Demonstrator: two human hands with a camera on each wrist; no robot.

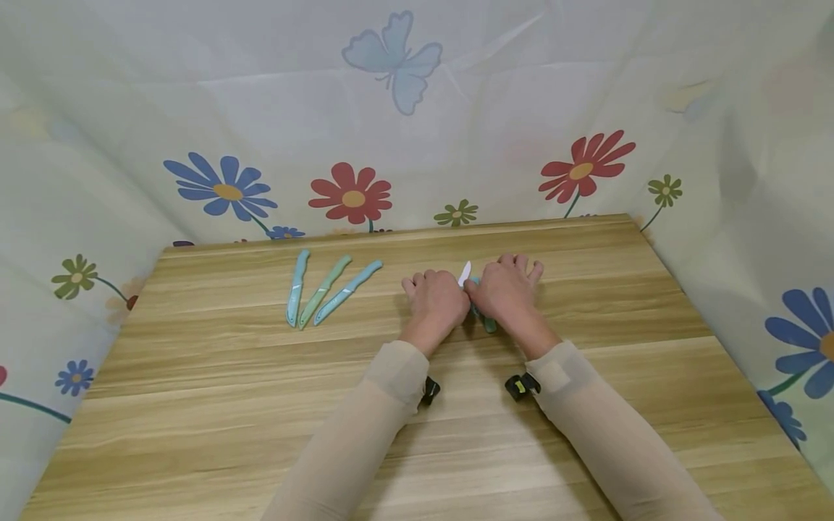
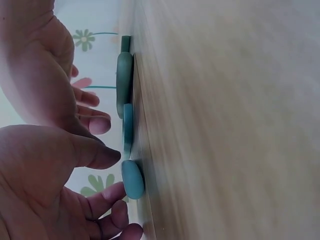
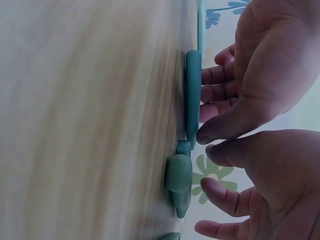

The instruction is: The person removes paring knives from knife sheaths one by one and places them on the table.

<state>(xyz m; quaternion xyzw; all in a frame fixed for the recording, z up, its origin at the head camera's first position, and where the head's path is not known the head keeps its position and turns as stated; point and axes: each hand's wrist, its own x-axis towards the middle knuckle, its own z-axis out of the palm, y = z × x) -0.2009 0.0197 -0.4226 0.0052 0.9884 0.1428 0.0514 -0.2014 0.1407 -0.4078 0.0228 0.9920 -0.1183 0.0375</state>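
My left hand (image 1: 438, 300) grips a paring knife by its light blue handle (image 2: 133, 180). Its pale bare blade (image 1: 465, 273) sticks out past the fingers, pointing away from me. Close beside it, my right hand (image 1: 511, 289) has thumb and index finger at a narrow blue sheath (image 1: 476, 307), partly hidden by the hand. A green handle (image 1: 490, 325) pokes out below the right palm, low over the table. In the right wrist view, the blue handle (image 3: 193, 95) lies by the left fingers and the green handle (image 3: 178, 173) by the right fingertips.
To the left on the wood-grain table (image 1: 228, 405) lie three sheathed knives fanned out: a blue one (image 1: 297, 289), a green one (image 1: 323, 293) and another blue one (image 1: 347, 293). A floral curtain (image 1: 260, 108) rises behind the far edge and at both sides.
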